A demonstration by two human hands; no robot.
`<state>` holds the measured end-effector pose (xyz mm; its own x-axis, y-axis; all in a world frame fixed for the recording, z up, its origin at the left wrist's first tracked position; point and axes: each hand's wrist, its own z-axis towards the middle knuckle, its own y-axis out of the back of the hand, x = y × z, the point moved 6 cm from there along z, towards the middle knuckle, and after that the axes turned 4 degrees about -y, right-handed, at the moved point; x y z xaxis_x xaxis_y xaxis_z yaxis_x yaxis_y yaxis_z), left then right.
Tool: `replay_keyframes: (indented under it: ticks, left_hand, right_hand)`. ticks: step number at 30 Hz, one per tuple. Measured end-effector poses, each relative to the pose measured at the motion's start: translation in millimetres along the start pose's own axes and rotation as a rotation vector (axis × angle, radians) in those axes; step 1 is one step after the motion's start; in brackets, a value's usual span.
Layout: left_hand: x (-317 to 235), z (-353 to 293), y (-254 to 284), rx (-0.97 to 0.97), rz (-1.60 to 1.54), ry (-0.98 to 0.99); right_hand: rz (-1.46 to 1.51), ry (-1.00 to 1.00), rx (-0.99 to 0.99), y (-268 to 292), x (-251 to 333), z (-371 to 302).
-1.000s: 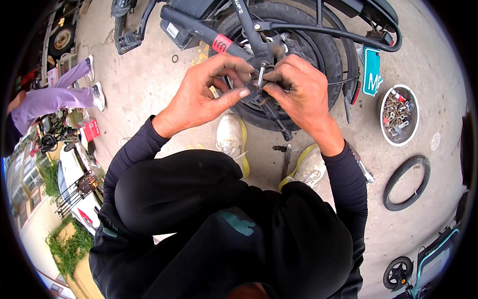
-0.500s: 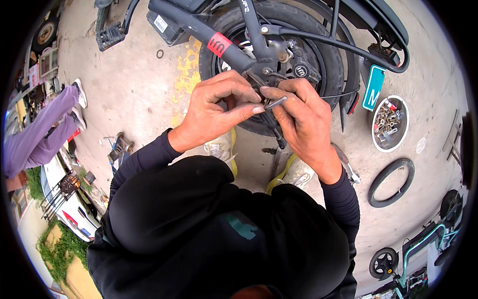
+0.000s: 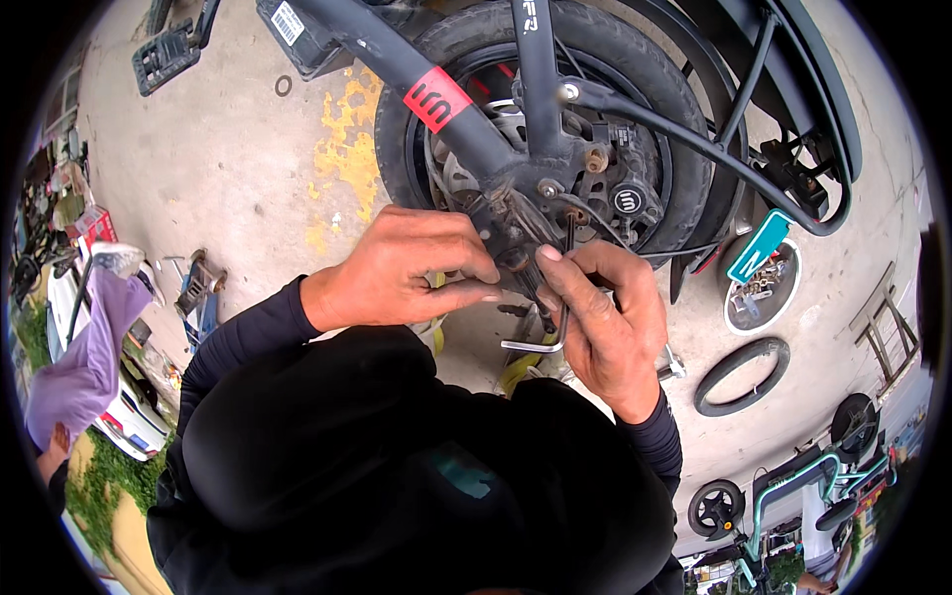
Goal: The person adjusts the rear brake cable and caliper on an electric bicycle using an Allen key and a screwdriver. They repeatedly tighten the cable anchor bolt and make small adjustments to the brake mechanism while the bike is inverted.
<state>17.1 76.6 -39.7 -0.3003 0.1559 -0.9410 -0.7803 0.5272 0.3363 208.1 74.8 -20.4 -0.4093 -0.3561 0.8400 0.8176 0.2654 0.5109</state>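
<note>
An L-shaped hex key [image 3: 533, 347] is gripped in my right hand [image 3: 617, 332], between thumb and bent fingers. Its long arm points up to a bolt [image 3: 573, 216] below the brake caliper [image 3: 627, 201]; whether the tip sits in the bolt I cannot tell. My left hand [image 3: 402, 266] hovers left of the dark kickstand bracket [image 3: 514, 260], with thumb and forefinger apart and nothing visible between them. Above both hands is the rear wheel [image 3: 397, 119] of a black bike, with its frame tube [image 3: 397, 64] carrying a red band.
A white-rimmed bucket [image 3: 790, 297] of metal parts stands to the right, partly behind a teal plate [image 3: 762, 246]. Below it lies a black tire [image 3: 742, 377]. A pedal [image 3: 167, 57] is at upper left. A person in purple trousers [image 3: 89, 342] is at far left.
My left hand has come away from the key and opened. My right hand now holds the key with its long arm upward near the bolt. The view has shifted closer to the wheel.
</note>
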Motion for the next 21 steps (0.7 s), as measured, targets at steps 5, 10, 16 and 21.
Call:
replay_keyframes:
  ticks: [5, 10, 16, 21]
  left_hand:
    - [10, 0, -1, 0.038, 0.043, -0.053]
    - [16, 9, -2, 0.05, 0.032, -0.103]
    - [21, 12, -3, 0.065, 0.074, -0.155]
    - [26, 11, -1, 0.104, 0.062, -0.174]
  right_hand:
    - [-0.05, 0.069, 0.06, 2, -1, -1]
    - [-0.122, 0.085, 0.037, 12, 6, 11]
    - [-0.167, 0.116, 0.047, 11, 4, 20]
    - [-0.07, 0.097, 0.156, 7, 5, 22]
